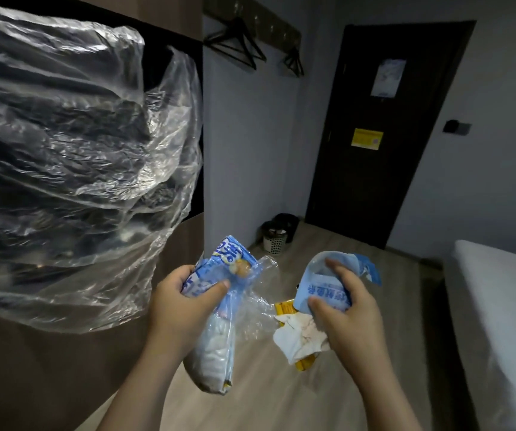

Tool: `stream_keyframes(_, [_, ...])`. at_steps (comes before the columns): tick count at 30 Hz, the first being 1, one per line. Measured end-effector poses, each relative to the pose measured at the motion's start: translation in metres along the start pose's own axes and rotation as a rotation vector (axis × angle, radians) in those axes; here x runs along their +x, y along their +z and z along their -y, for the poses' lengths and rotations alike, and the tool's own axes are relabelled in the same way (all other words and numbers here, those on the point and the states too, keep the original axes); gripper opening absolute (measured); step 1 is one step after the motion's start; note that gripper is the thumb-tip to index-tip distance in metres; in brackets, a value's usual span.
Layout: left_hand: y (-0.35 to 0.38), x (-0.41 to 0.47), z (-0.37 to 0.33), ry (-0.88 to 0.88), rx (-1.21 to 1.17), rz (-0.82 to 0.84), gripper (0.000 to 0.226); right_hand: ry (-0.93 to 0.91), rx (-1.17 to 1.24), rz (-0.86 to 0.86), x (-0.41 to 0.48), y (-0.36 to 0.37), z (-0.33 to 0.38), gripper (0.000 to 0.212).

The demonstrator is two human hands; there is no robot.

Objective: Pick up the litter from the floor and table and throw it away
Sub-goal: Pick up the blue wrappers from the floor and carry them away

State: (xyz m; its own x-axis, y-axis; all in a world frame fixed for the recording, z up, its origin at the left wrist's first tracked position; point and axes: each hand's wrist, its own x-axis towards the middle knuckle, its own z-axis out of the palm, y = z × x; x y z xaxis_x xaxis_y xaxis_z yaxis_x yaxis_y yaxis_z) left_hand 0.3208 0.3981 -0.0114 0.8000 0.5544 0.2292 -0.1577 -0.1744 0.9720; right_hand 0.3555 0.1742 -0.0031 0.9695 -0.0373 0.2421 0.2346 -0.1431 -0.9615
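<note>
My left hand [185,301] grips a blue and white snack bag [219,334] with clear plastic film [258,303] bunched against it. My right hand [348,309] grips a light blue wrapper [322,283], with a crumpled white tissue [297,335] and a yellow wrapper [284,307] held beneath it. Both hands are raised above the wooden floor [281,399]. A small white waste bin [274,236] with a dark liner stands far ahead on the floor, by the wall corner near the door.
A large clear plastic sheet [64,150] hangs over dark furniture at the left. A brown cabinet face [48,368] runs below it. A dark door [384,129] is ahead, with hangers [238,42] on the wall. A white bed [505,306] edges the right.
</note>
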Motion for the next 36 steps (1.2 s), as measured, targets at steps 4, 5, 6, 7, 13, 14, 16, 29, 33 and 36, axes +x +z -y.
stream_keyframes(4, [0.027, 0.058, 0.017, -0.006, 0.015, 0.058, 0.034, 0.028, -0.019, -0.061, 0.05, 0.017, -0.016, 0.057])
stream_keyframes(5, [0.036, 0.07, 0.021, -0.005, 0.025, 0.07, 0.031, 0.036, -0.025, -0.073, 0.061, 0.019, -0.02, 0.056])
stream_keyframes(6, [0.045, 0.081, 0.026, -0.006, 0.033, 0.084, 0.028, 0.044, -0.031, -0.084, 0.073, 0.021, -0.025, 0.055])
stream_keyframes(7, [0.056, 0.093, 0.029, -0.008, 0.039, 0.099, 0.027, 0.051, -0.035, -0.095, 0.086, 0.022, -0.03, 0.055])
stream_keyframes(13, [0.133, 0.171, 0.052, 0.003, 0.08, 0.14, 0.026, 0.08, -0.037, -0.148, 0.179, 0.02, -0.069, 0.055])
stream_keyframes(14, [0.148, 0.185, 0.056, 0.004, 0.08, 0.143, 0.027, 0.077, -0.036, -0.154, 0.198, 0.017, -0.075, 0.055])
stream_keyframes(16, [0.179, 0.212, 0.061, 0.008, 0.095, 0.148, 0.027, 0.076, -0.028, -0.154, 0.239, 0.011, -0.086, 0.055])
stream_keyframes(29, [0.343, 0.372, 0.088, 0.008, 0.135, 0.144, 0.019, 0.106, -0.078, -0.113, 0.458, -0.014, -0.14, 0.057])
stream_keyframes(33, [0.382, 0.434, 0.108, 0.003, 0.148, 0.159, 0.016, 0.103, -0.087, -0.116, 0.524, -0.001, -0.165, 0.057])
stream_keyframes(36, [0.409, 0.49, 0.124, 0.006, 0.111, 0.16, 0.016, 0.104, -0.1, -0.113, 0.581, 0.016, -0.181, 0.057])
